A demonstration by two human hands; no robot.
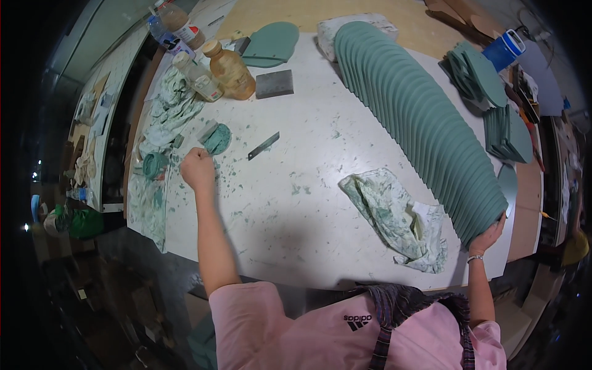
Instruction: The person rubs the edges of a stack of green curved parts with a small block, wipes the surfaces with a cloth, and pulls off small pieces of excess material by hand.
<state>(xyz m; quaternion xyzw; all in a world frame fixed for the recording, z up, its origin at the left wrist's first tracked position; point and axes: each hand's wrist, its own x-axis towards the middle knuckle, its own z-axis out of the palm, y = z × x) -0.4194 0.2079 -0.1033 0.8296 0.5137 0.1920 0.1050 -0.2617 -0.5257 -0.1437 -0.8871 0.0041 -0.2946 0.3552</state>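
A long row of overlapping green panels with rounded ends (419, 117) runs diagonally down the right side of the table. At its near end my right hand (487, 237) is closed round the edge of the last green panel; some of its fingers are hidden. My left hand (197, 169) is closed in a fist over the left part of the table. Whatever it may hold is hidden by the fingers. Just beyond it lie a lump of green putty (218, 139) and a small greyish piece (207, 131). A flat metal blade (264, 146) lies to the right of the putty.
A stained cloth (398, 219) lies between my arms. Bottles, including an amber one (231, 71), stand at the back left by a grey block (275, 84) and a crumpled rag (172, 105). More green panels (475, 74) and a blue jug (502, 50) are at the far right.
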